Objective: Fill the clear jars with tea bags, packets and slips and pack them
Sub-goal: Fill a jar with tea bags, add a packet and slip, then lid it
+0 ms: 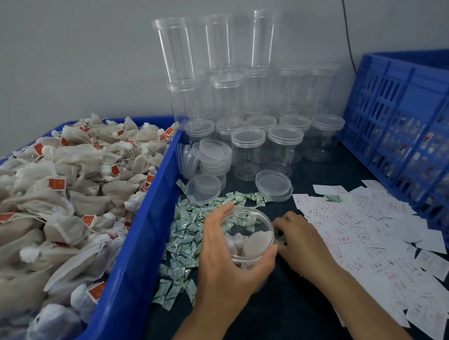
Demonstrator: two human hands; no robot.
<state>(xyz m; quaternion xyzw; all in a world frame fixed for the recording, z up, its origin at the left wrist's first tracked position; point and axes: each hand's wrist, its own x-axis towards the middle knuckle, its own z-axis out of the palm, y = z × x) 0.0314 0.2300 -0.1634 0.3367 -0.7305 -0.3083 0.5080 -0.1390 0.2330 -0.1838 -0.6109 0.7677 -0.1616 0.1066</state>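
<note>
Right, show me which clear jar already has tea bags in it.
The open jar the left hand grips, near the front; tea bags show inside. The stacked jars behind are empty.

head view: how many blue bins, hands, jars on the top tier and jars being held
blue bins: 2 (tub, crate)
hands: 2 (left hand, right hand)
top-tier jars: 3
held jar: 1
total: 8

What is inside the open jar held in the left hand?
Pale tea bags lie in the open jar, seen through its mouth. The left hand wraps its near wall, so the bottom is hidden; any packet or slip underneath cannot be seen.
</note>
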